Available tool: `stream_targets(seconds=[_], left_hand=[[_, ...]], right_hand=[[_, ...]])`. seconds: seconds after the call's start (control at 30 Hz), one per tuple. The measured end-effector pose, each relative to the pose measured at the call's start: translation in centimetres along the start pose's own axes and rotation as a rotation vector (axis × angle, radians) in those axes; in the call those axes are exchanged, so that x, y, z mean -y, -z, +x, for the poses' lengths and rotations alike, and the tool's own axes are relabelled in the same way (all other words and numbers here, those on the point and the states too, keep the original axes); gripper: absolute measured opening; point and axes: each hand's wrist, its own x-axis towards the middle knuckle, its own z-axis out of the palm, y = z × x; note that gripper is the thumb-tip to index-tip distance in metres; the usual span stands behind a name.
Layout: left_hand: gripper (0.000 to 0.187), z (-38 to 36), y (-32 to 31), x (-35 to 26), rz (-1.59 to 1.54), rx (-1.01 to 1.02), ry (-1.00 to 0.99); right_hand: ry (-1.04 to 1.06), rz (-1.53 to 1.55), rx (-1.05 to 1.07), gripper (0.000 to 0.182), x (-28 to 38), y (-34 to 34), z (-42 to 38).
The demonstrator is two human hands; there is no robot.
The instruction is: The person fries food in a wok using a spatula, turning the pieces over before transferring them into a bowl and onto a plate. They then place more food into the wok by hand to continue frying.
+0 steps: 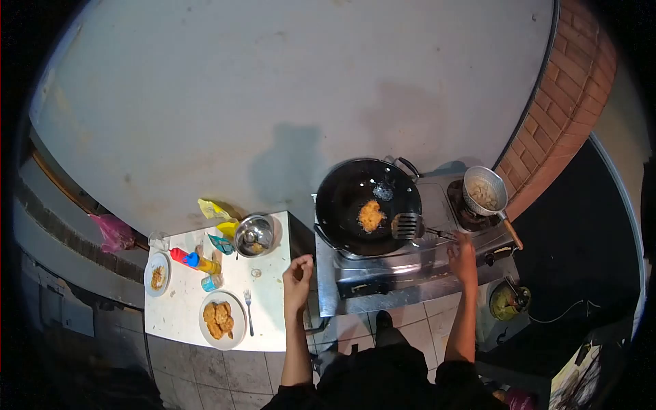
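Observation:
A large black wok [342,219] stands on the steel stove [383,273]. In its oil lies one golden fried piece [371,216]. My right hand [462,251] is closed on the handle of a slotted spatula [407,225], whose blade is at the wok's right rim. To the left of the wok, my left hand [298,279] is raised by the right edge of the white table [266,328], its fingers curled together; whether anything small is between them cannot be made out.
On the table are a plate of fried pieces [219,321], a fork [249,314], a steel bowl [253,236], a red bottle [179,255] and a second plate [157,275]. A strainer pot [484,191] sits on the right burner, its wooden handle pointing forward-right.

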Motion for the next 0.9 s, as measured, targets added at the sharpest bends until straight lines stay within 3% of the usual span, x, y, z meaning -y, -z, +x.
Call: stream_targets(seconds=[0.1,0.17,0.23,0.3,0.43,0.7,0.83,0.9], left_hand=[[0.020,0.7,-2.4,-1.1,0.047,-0.078,0.015],[0.019,1.4,-3.4,-0.8,0.097,-0.129,-0.010],[0.020,1.9,-4.0,-0.7,0.142,-0.162,-0.007],[0.021,2.4,-4.5,-0.4,0.210,-0.223,-0.049],[0.020,2.8,-5.0,-0.8,0.340,-0.283,-0.088],[0.018,3.7,-5.3,-0.1,0.382,-0.311,-0.090],[0.014,3.8,-5.9,-0.3,0.412,-0.371,-0.126],[0.014,3.6,-6.2,-0.5,0.457,-0.396,-0.084]], right_hand=[[0.125,-0.166,-0.075,0.052,-6.3,-1.5,2.3],[0.021,-0.080,-0.003,0.055,-9.2,-2.9,3.3],[0.154,-0.314,0.066,0.056,-9.7,-3.5,3.6],[0.111,-0.288,0.136,0.053,-9.9,-3.9,3.5],[0.112,-0.432,0.140,0.041,-9.5,-4.1,3.6],[0.266,-0.261,0.122,0.015,-5.0,2.0,4.0],[0.219,-0.239,0.166,0.016,-0.6,3.9,5.0],[0.267,-0.021,0.116,0.018,1.2,3.8,5.7]])
